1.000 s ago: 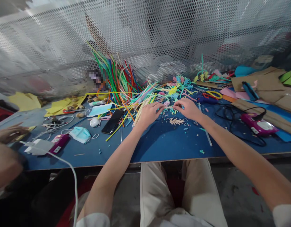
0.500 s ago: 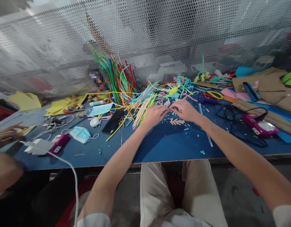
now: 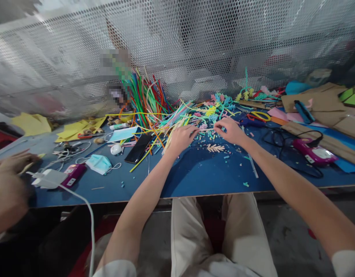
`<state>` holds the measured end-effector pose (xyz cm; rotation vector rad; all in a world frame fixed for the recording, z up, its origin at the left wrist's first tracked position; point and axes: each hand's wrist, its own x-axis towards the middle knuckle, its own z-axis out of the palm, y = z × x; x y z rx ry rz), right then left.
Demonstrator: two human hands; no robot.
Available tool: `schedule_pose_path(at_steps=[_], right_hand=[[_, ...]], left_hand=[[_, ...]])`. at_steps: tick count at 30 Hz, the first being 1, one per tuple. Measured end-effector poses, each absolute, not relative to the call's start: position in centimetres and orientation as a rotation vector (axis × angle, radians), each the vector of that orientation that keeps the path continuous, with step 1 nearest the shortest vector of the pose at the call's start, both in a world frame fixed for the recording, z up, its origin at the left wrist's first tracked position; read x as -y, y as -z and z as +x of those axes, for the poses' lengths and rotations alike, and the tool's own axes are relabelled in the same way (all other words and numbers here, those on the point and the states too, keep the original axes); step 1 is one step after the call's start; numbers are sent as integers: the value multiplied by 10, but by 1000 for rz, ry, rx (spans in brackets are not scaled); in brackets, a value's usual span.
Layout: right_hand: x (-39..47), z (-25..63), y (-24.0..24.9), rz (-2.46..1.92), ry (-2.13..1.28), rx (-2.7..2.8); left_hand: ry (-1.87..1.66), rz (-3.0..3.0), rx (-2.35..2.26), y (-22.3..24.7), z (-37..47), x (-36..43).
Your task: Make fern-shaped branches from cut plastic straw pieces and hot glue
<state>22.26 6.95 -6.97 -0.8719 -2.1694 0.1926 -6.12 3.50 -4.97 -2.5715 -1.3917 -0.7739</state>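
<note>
Between my two hands stretches a short pale pipe cleaner (image 3: 206,130), pinched at its left end by my left hand (image 3: 183,137) and at its right end by my right hand (image 3: 228,130). Just below them on the blue table lies a cream leafy sprig (image 3: 215,148) of short angled pieces. Small cut bits of pastel pipe cleaner are scattered around it. Behind my hands is a heap of finished-looking pastel shapes, with a yellow one (image 3: 211,110) among them. Loose long pipe cleaners (image 3: 177,115) lie close by my left hand.
Left of me are a black phone (image 3: 138,148), a blue face mask (image 3: 98,164) and a white charger (image 3: 49,179). Another person's hand (image 3: 16,161) is at the far left. To the right lie yellow-handled scissors (image 3: 261,116), a magenta device (image 3: 314,152) with a black cable, and brown paper.
My hands have moved apart, so the pale pipe cleaner now shows between them. The other person's hand at the left has shifted further in over the table.
</note>
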Motion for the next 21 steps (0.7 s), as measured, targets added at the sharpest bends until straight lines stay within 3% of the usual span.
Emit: schedule_pose_path(at_steps=[15, 21], right_hand=[[-68, 221, 66, -838, -213, 2201], [-86, 271, 57, -1171, -52, 1781]], left_hand=[[780, -2586, 1452, 52, -51, -30], [891, -2381, 1671, 47, -60, -33]])
